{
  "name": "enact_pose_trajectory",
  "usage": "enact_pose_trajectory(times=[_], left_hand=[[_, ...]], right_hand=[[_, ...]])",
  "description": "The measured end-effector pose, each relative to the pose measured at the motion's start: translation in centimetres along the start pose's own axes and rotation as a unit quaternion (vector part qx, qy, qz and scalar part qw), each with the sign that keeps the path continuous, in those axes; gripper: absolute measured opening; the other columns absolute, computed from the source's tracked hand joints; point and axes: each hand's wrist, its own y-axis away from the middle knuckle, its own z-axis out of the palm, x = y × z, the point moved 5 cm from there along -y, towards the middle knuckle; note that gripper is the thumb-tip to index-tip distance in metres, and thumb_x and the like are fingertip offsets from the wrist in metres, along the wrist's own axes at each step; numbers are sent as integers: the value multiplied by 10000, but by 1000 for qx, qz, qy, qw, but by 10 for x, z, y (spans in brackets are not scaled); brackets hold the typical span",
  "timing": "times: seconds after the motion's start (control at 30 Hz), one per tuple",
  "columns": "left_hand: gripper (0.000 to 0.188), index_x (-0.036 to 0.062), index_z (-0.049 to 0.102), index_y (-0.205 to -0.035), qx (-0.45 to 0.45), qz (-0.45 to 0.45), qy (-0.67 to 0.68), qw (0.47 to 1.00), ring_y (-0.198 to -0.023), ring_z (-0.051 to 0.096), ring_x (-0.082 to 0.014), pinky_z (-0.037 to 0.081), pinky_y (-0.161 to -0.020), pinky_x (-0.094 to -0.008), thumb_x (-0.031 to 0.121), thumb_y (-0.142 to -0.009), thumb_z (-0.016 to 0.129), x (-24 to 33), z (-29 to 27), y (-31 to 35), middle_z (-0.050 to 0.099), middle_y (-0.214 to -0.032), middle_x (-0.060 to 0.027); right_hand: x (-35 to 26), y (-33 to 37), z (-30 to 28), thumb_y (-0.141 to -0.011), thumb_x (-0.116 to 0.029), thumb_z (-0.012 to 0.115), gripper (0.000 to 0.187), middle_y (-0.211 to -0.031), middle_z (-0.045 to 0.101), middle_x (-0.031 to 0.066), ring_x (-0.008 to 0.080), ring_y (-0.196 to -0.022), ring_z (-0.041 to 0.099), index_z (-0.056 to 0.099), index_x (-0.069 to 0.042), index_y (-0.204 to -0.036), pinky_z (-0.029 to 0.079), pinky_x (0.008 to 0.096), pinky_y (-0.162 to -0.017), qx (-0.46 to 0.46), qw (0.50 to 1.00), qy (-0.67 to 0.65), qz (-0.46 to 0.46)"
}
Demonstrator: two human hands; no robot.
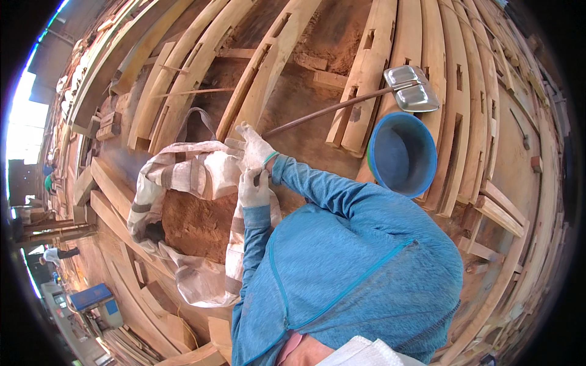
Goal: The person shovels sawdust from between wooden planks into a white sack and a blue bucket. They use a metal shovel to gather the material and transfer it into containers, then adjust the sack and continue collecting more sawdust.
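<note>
My right hand (253, 148), in a white work glove with a green-edged cuff, reaches over the rim of a woven sack, its fingers stretched out. Just below it, my left hand (253, 189), also gloved, has its fingers bent and pinched close against the right glove's palm and cuff. What they pinch, if anything, is too small to make out. The white sack (204, 287) with brown stripes stands wide-mouthed beside both hands. Reddish-brown sawdust (198, 222) fills it. A long-handled metal dustpan (421, 94) lies to the right, its handle end near my right hand.
A blue round tub (400, 155) sits on the timbers at right. Long curved wooden beams (366, 67) with slots lie across the far side and right. More planks (116, 183) are left of the sack. A person (58, 254) is far off at left, beyond a blue-topped machine (91, 297).
</note>
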Motion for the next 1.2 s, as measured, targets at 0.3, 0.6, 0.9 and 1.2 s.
enact_pose_trajectory(times=[0.3,0.6,0.9,1.2], left_hand=[[165,52,572,-833,-169,33,101,980,-645,624,-245,523,-602,-346,86,-746,707,46,85,-57,601,-744,-103],[153,41,584,-851,-341,59,84,934,-627,630,-210,522,-606,-320,112,-782,701,55,177,-88,633,-764,-88],[220,69,662,-1032,-495,-18,89,864,-878,673,-230,541,-784,-326,204,-859,675,16,256,-134,669,-1007,-127],[263,85,674,-1030,-567,-18,4,824,-999,630,-330,492,-894,-401,282,-877,592,-95,309,-234,659,-1067,-167]], right_hand=[[-112,5,-7,-872,-548,618,621,-1410,388,97,325,-1271,411,319,-365,-1385,322,600,-1047,13,996,-67,-54],[-208,8,-91,-926,-443,578,365,-1058,660,93,279,-1008,615,625,-100,-1041,516,467,-914,115,976,-132,-126],[-338,44,-247,-957,-287,476,253,-844,689,3,214,-806,658,657,-128,-879,541,421,-766,-155,901,-209,-347],[-304,59,-383,-964,-322,461,283,-790,624,1,218,-744,603,591,-120,-815,517,385,-744,220,865,-248,-375]])
